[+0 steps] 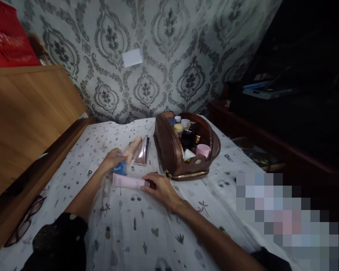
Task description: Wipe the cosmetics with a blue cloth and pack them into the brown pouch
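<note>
My left hand [112, 159] is closed on a crumpled blue cloth [119, 166], close to a beige tube [133, 149] lying on the sheet. My right hand [162, 191] grips a pale pink tube [127, 181] at its cap end, with the tube lying crosswise in front of me. Just beyond it rests a shiny rose-coloured tube [142, 153] with a dark cap. To the right stands an unzipped brown cosmetic bag [168, 148]. Inside it are several jars and bottles, among them a pink-lidded jar [203, 150] and a yellow-lidded one [178, 128].
A patterned white sheet [124, 229] covers the surface. Eyeglasses [25, 222] lie at the left edge beside a wooden panel [31, 124], with a red bag [11, 37] above. Patterned wallpaper rises behind. Dark furniture [293, 124] stands at the right, near a blurred-out patch.
</note>
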Demonstrator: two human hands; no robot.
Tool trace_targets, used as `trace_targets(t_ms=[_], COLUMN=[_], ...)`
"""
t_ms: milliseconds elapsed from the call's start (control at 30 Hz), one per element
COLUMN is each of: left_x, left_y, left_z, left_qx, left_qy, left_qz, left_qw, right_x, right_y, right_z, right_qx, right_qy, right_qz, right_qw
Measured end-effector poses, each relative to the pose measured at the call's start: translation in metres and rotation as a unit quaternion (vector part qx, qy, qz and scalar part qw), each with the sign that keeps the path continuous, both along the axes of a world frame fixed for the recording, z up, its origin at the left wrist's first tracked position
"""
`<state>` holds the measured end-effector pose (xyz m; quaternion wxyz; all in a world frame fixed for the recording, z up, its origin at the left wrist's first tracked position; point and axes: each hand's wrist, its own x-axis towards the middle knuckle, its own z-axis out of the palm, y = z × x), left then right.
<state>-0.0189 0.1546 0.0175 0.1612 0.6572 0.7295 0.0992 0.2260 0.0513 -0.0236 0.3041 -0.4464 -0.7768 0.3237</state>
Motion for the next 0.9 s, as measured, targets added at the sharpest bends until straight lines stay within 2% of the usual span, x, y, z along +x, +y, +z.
trace_targets(t_ms=[100,200,333,467,567,667,767,833,900], left_x=[-0.011,-0.007,0.033,0.080,0.097,0.094,0.080,0.071,0.066], left_y=[-0.009,-0.022,-0.029,-0.019,-0.008,-0.001,-0.002,-0.008,-0.021], left_z=[0.007,0.016,0.023,0.017,0.013,0.019,0.029,0.035,0.037], left_qx=[0.008,0.050,0.100,0.090,0.088,0.046,0.013,0.033,0.087], left_qy=[0.023,0.079,0.128,0.124,0.142,0.167,0.199,0.212,0.208], left_qz=[0.014,0.013,-0.063,-0.138,-0.163,-0.168,-0.183,-0.182,-0.164], left_qw=[1.000,0.996,0.985,0.978,0.973,0.970,0.963,0.960,0.960], right_x=[0.000,0.001,0.002,0.003,0.004,0.005,0.007,0.007,0.007], right_y=[0.000,-0.001,-0.003,-0.004,-0.005,-0.005,-0.004,-0.004,-0.003], right_z=[0.000,0.002,0.005,0.007,0.007,0.005,0.002,0.002,0.002], right_qx=[0.004,0.005,0.012,0.018,0.032,0.053,0.066,0.066,0.062], right_qy=[-0.001,-0.007,-0.002,-0.015,-0.036,-0.047,-0.052,-0.056,-0.055], right_qz=[0.003,0.004,0.010,0.022,0.029,0.041,0.041,0.035,0.030], right_qw=[1.000,1.000,1.000,0.999,0.998,0.997,0.996,0.996,0.996])
